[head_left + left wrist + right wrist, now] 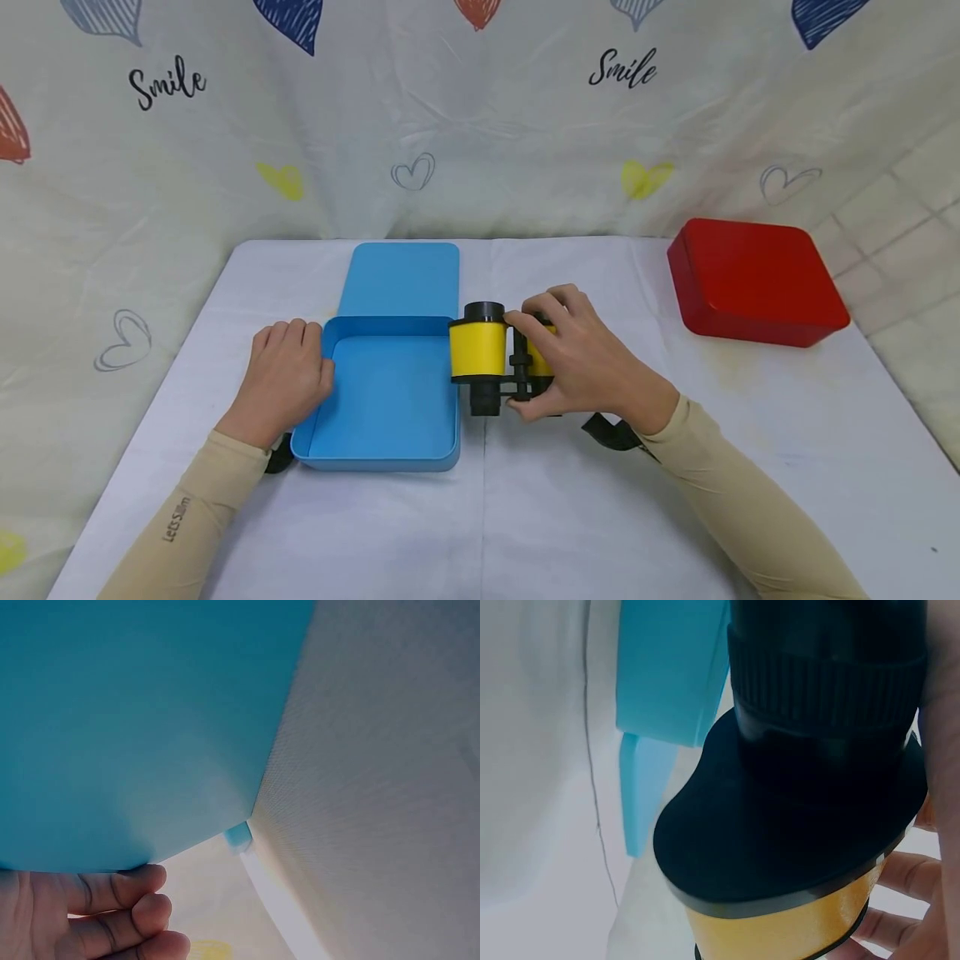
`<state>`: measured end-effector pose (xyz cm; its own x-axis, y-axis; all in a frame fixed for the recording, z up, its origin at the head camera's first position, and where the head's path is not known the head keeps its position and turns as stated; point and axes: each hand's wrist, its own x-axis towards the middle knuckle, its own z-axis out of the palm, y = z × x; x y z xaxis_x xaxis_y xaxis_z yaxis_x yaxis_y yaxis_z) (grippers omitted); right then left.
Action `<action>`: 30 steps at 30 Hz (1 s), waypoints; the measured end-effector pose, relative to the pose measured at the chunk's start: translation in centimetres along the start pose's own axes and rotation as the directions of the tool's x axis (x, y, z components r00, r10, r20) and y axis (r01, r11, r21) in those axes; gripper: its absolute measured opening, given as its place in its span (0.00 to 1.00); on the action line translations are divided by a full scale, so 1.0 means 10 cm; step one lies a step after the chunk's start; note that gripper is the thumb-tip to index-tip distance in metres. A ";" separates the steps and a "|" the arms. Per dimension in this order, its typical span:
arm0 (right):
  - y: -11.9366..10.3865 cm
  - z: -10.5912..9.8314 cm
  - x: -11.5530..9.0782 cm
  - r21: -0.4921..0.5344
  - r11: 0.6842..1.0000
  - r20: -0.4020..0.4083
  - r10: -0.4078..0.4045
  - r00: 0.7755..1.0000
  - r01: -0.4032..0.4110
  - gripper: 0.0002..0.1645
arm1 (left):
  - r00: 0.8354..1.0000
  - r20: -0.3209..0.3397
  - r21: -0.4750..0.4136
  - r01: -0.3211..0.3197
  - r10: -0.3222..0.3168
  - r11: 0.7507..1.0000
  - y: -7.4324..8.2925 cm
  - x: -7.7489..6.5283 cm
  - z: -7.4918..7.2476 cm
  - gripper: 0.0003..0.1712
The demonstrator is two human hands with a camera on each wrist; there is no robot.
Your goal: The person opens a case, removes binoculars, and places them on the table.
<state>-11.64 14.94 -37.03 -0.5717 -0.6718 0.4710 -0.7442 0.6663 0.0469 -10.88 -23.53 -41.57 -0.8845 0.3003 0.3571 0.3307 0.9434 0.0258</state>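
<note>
Yellow-and-black binoculars [477, 350] are held by my right hand [581, 354], whose fingers and thumb grip the right barrel. The left barrel's edge overlaps the right rim of an open blue box [390, 462] in the head view; whether they touch I cannot tell. In the right wrist view the black eyepiece [829, 690] fills much of the picture, with fingers behind the yellow body. My left hand [281, 379] grips the left wall of the box, with the thumb at the rim. In the left wrist view curled fingers [142, 881] lie against the box's outer wall [135, 735].
Behind the box lies its blue lid [401, 279], flat. A red box [757, 279] sits at the table's back right. White cloth [525, 525] covers the table. A printed curtain [510, 108] hangs behind it.
</note>
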 end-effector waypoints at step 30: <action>0.14 0.23 -0.16 -0.009 1.000 0.065 0.013 0.998 -0.013 0.57 | 1.000 0.000 -0.014 0.000 0.000 1.000 -0.02 0.00 0.02 0.07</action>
<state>-12.57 16.18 -39.74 -0.6031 -0.6825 0.4129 -0.7337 0.6778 0.0486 -11.02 -23.64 -41.73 -0.8845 0.3005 0.3569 0.3355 0.9412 0.0391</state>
